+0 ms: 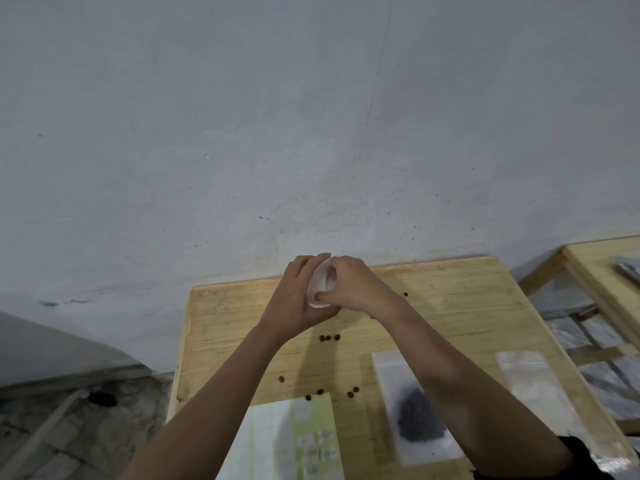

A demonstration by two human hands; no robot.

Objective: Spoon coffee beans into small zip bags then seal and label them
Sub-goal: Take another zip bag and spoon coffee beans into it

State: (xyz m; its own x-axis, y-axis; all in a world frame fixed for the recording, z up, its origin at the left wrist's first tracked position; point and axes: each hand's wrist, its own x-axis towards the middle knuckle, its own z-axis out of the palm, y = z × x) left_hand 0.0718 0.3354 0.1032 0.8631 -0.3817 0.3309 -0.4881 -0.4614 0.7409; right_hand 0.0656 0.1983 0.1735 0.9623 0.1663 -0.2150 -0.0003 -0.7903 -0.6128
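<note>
small clear plastic zip bag (321, 289): whitish and creased; I see it held up over the 12 o'clock edge of the pale wooden table (467, 306).
left hand (294, 303): fingers curled round the bag's 9 o'clock side.
right hand (353, 289): pinching its 3 o'clock side.

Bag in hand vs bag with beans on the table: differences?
The held bag is gripped by the left hand and right hand above the table; the bean bag lies flat on it. The held bag shows no dark contents; the bean bag holds a dark heap. Both are clear plastic.
</note>
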